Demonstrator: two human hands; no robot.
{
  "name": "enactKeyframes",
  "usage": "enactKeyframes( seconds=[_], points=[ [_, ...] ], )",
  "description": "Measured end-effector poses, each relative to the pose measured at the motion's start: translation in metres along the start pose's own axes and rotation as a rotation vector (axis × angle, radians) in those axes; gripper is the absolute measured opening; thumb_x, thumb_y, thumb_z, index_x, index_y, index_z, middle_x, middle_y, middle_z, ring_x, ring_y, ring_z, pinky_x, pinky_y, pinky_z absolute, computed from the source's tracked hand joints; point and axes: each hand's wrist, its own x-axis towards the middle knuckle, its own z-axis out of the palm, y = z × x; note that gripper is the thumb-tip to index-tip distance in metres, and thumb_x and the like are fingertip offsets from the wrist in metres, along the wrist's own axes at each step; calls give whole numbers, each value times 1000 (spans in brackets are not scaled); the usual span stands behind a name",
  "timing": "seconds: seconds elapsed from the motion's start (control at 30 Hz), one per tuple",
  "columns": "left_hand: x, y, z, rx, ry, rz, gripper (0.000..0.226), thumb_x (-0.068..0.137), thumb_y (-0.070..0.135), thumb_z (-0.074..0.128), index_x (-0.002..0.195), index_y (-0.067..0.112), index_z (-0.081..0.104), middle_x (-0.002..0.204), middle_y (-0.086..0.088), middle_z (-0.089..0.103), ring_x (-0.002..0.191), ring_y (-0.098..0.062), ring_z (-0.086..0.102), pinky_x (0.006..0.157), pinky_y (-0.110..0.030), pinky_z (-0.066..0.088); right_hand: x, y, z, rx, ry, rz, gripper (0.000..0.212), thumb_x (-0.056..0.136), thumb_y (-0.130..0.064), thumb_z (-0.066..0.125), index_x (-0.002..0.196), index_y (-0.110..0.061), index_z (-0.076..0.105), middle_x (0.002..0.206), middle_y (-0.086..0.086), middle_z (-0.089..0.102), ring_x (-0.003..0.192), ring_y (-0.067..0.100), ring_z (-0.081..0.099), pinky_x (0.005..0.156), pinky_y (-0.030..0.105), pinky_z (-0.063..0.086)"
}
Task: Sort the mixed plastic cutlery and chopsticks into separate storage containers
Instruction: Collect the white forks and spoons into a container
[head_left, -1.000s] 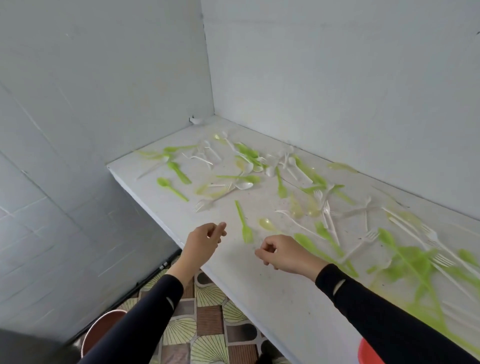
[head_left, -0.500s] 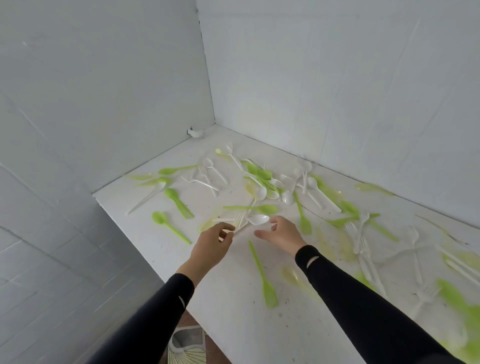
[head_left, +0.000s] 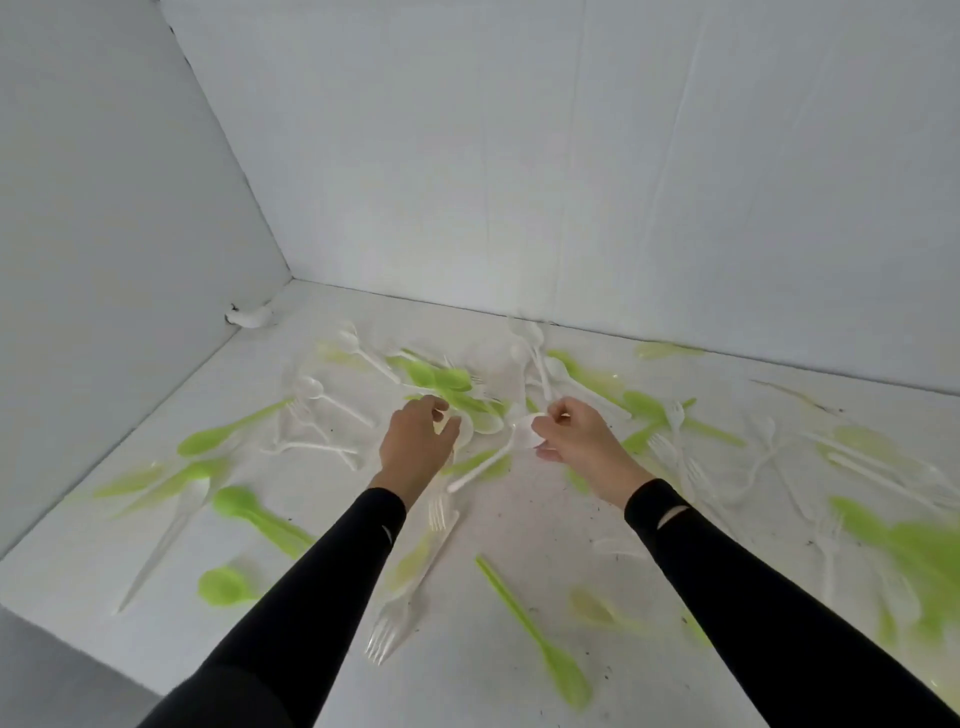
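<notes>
Both arms are out over the table (head_left: 519, 525), and the right hand (head_left: 576, 441) has a catch: thumb and fingertips pinch the bowl of a white spoon (head_left: 525, 434), its handle angling down and to the left, with the tip low over the surface. The left hand (head_left: 413, 441) hovers curled over the pile (head_left: 447, 382) of green and white pieces at the back. Something pale sits under its fingers, but through the blur one cannot tell whether it grips anything or only touches. More cutlery lies scattered all round: a green spoon (head_left: 550, 654) toward the front, a fork (head_left: 395, 618) beside the left forearm, more smeared out to the right. No container shows, so the sorting looks barely begun.

Now the danger. That pinch is on a smooth, curved bowl with a long handle hanging off it, so a quick lift could let the spoon swing and slip free. The handle tip may also catch a neighbour and drag it along. In the heap, tines can hook other pieces, and pulling one out may flick others toward the table edge. White plastic on a white top is easy to miss or misjudge, and a fork could land among the spoons
</notes>
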Motion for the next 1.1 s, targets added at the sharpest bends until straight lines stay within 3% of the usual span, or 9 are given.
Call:
enactKeyframes(
  seconds=[0.13,0.23,0.33,0.43,0.63,0.77,0.83,0.93,1.1],
  points=[
    [28,8,15,231,-186,41,46,87,50,64,120,20,56,117,-2,53,118,-24,45,90,-35,44,13,-17,-13,-72,152,-57,10,94,-12,50,102,-14,44,97,8,57,68,25,72,74,37,60],
    [36,8,19,229,-228,93,34,84,43,71,106,20,59,110,0,56,112,-22,48,90,-34,43,26,-4,-5,-416,194,-6,7,93,-14,46,99,-17,45,90,3,55,67,20,55,55,23,44],
    [45,2,22,17,-300,86,17,82,24,75,79,24,58,90,4,61,98,-21,59,74,-28,44,38,15,13,-633,144,3,26,92,-19,50,117,-13,50,110,4,53,93,23,54,68,27,43],
    [50,3,15,-191,-273,201,20,83,13,74,76,19,56,78,6,59,80,-16,57,63,-13,39,47,22,30,-729,83,15,50,90,-26,59,135,-13,42,128,5,39,108,27,54,87,36,48],
    [72,10,-10,-431,-73,368,14,91,13,66,91,25,58,90,2,54,79,-17,57,69,-26,46,65,27,39,-908,225,-36,41,95,-29,54,131,-11,48,123,6,49,104,27,57,80,35,48],
    [83,16,-28,-665,-144,234,25,89,17,71,111,22,60,100,7,67,80,-9,67,71,-15,51,61,20,28,-959,320,-103,28,90,-26,56,113,-10,53,106,3,54,88,24,56,65,31,39],
    [89,18,-30,-711,-189,214,11,95,17,64,106,19,65,91,2,72,75,-6,66,72,-17,52,56,13,17,-825,483,-144,19,87,-26,60,97,-12,52,87,-2,53,75,20,50,57,30,32],
    [92,16,-20,-533,-280,332,19,102,11,49,96,17,65,79,-1,64,66,-9,61,62,-27,52,53,-1,-5,-686,630,-197,18,84,-24,64,92,-14,51,78,-2,54,68,19,48,54,30,32],
    [93,8,6,139,-521,710,20,91,27,67,110,20,66,101,5,51,88,-13,51,77,-32,44,58,-24,-32,-411,677,-269,9,84,-12,64,92,-15,62,91,-1,62,79,13,56,67,26,43]
  ],
)
